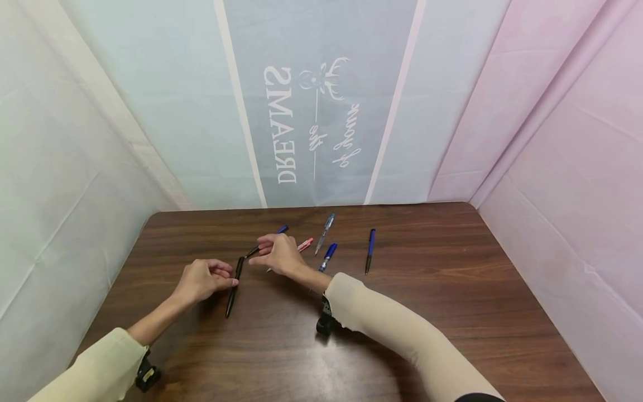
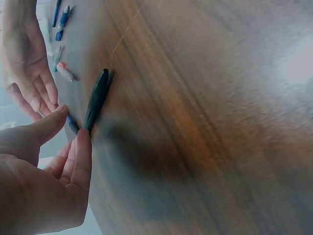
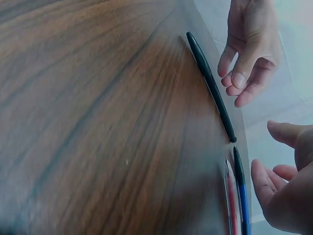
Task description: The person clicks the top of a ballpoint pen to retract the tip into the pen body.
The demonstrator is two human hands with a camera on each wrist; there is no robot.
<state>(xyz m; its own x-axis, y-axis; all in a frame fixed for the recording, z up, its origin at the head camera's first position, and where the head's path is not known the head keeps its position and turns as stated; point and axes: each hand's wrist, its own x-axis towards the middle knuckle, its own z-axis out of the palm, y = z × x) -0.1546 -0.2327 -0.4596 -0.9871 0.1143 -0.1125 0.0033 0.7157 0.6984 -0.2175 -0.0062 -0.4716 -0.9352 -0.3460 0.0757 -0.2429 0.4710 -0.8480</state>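
In the head view a black pen (image 1: 234, 287) lies on the wooden table beside my left hand (image 1: 204, 280). Thumb and fingers of that hand stand apart, with the fingertips close to the pen; I cannot tell whether they touch it. My right hand (image 1: 280, 254) hovers with fingers parted over a pen with a blue end (image 1: 283, 229), hiding part of it. A red and clear pen (image 1: 305, 244) lies partly under the same hand. The right wrist view shows the black pen (image 3: 210, 85) almost tip to tip with the blue and black pen (image 3: 240, 191).
Right of my hands lie a clear pen with a light-blue top (image 1: 325, 233), a blue-capped pen (image 1: 329, 254) partly behind my right wrist, and a dark blue pen (image 1: 370, 250). Fabric walls surround the brown table (image 1: 442, 312) at the back and sides.
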